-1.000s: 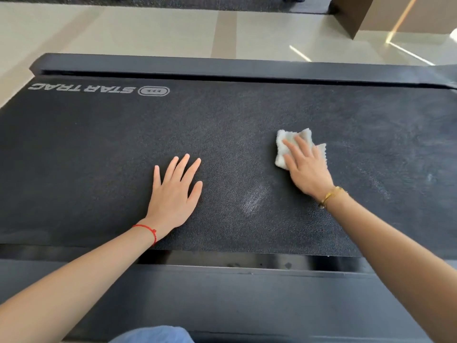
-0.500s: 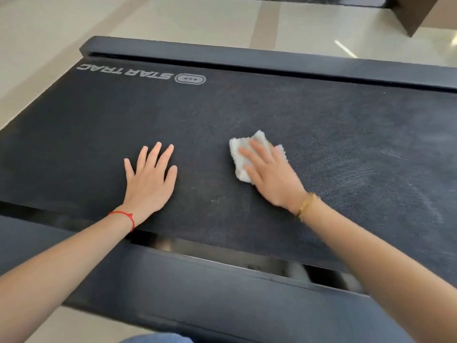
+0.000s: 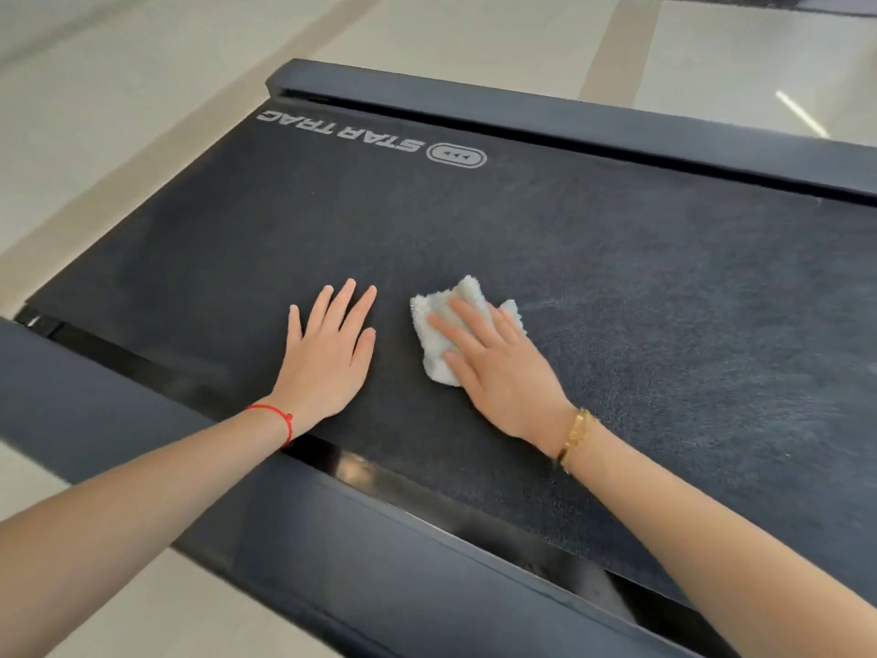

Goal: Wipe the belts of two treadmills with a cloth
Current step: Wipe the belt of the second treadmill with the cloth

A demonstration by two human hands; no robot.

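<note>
A black treadmill belt [image 3: 617,287] with a STAR TRAC logo fills the middle of the view. A small white cloth [image 3: 439,332] lies on the belt. My right hand [image 3: 498,372] presses flat on the cloth with straight fingers and covers its right part. My left hand [image 3: 330,358] rests flat on the bare belt just left of the cloth, fingers spread. Faint pale wipe streaks show on the belt to the right of the cloth.
The treadmill's dark side rails run along the far edge [image 3: 569,121] and the near edge [image 3: 332,539] of the belt. Pale tiled floor [image 3: 118,87] lies beyond and to the left. A dark strip of another machine [image 3: 830,2] shows at the top right.
My right hand has slid the cloth leftward along the belt, close to my left hand. The view has shifted toward the belt's logo end.
</note>
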